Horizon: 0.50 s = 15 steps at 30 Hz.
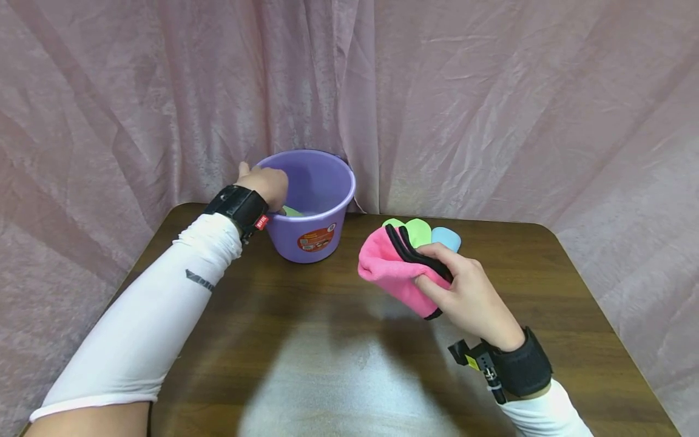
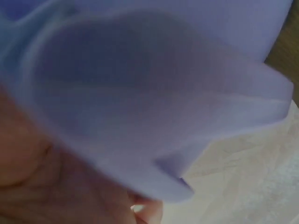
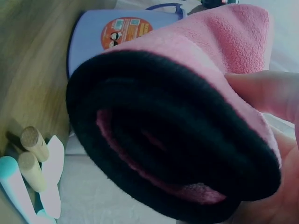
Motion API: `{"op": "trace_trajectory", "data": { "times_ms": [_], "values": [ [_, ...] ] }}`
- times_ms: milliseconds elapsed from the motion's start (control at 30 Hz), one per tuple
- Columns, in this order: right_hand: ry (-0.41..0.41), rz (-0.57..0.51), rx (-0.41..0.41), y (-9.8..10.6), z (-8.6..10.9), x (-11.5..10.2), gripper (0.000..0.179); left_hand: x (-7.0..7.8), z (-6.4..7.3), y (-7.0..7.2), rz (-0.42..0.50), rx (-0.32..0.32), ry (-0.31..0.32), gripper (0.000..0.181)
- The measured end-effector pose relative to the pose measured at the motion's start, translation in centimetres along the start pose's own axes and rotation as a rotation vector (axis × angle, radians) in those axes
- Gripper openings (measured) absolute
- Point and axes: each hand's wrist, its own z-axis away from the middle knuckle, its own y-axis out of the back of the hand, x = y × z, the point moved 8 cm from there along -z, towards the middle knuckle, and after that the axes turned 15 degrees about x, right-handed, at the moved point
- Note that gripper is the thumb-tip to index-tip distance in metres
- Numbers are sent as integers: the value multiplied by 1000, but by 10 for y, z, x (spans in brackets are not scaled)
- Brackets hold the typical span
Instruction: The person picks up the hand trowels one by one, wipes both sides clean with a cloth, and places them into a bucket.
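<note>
Left sleeve (image 1: 128,321) nearest. Left hand (image 1: 262,184) at purple bucket (image 1: 281,240); fingers hidden, can't tell if gripping. Right hand (image 1: 474,298) pinches pink cloth (image 1: 390,276), just left of palm; green pieces (image 1: 418,232) beyond hand. Step looks like cloth handling; next move probably calls for firm pinch.

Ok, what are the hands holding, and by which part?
The right hand holds the pink cloth near its black-edged end. The left hand is at the purple bucket's rim; grip unclear.
</note>
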Motion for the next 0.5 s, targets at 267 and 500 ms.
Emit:
{"op": "trace_trajectory", "data": {
  "times_ms": [267,500],
  "values": [
    [-73,63,43,8,-1,11,32,1,1,23,95,144,13,18],
    [-120,90,78,15,-4,18,33,17,20,66,268,410,0,30]
  ]
}}
